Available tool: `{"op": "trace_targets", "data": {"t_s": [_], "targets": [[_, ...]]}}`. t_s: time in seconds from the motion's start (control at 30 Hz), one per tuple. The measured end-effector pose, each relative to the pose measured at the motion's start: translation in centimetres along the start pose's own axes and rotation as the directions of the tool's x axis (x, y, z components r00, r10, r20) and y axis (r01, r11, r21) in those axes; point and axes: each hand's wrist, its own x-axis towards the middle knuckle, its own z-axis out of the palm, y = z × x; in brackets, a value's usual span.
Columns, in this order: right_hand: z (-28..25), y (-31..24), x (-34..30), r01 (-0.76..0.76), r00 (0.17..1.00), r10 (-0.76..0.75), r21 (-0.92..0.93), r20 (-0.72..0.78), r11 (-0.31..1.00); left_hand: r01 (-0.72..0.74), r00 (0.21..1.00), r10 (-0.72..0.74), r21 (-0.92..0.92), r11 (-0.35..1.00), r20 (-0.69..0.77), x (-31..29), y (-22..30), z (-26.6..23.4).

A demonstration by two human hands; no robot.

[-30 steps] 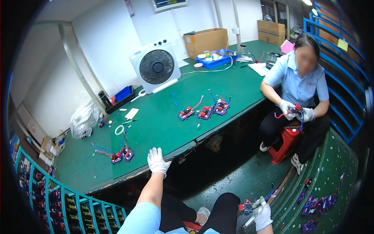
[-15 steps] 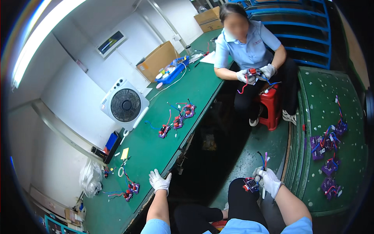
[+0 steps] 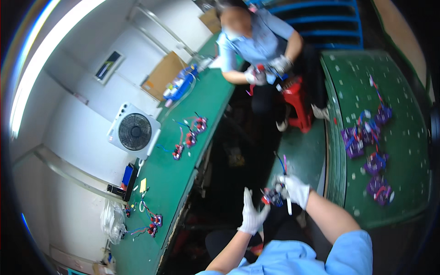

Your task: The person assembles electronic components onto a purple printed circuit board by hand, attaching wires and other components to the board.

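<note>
Starting at the far left, a long green table (image 3: 172, 183) runs up along the white wall. A white box fan (image 3: 134, 132) stands on it. Near the fan lie small bunches of red and blue wires (image 3: 189, 137), and one more wire bunch (image 3: 153, 222) lies close to the near end. A brown cardboard box (image 3: 166, 73) sits farther up the table, with a blue tray (image 3: 181, 85) just beside it.

Next comes the person's left hand (image 3: 253, 215) in a white glove. Its fingers are spread flat and it holds nothing. It sits in the air just beside the little wired part (image 3: 273, 196).

The right hand (image 3: 295, 190), also in a white glove, is closed around that little wired part, which has red and blue bits. Thin wires stick up from it. The part is up in the air between the two tables, above the person's lap.

Farther up, a co-worker in a blue shirt (image 3: 261, 39) sits on a red stool (image 3: 295, 96) and holds something small in both gloved hands.

On the right is another green table (image 3: 403, 183). Purple wired parts (image 3: 371, 156) lie on it in a loose group.
</note>
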Motion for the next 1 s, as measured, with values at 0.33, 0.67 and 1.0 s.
{"op": "trace_targets", "data": {"t_s": [0.33,0.67,1.0], "targets": [[-1.3,-1.4,1.2,0.049,0.999,-0.046,0.210,-0.017,0.976,0.016,1.000,-0.014,-0.064,0.998,0.023,-0.1,0.7,1.4],[-0.9,-0.8,0.6,0.010,0.999,-0.003,0.224,-0.032,0.975,-0.587,0.774,0.633,0.407,0.700,0.026,0.6,1.1,0.3],[1.3,0.8,0.5,0.010,0.973,-0.021,0.046,0.231,0.999,0.108,0.984,-0.008,-0.556,0.824,0.179,1.1,5.2,-1.4]]}}
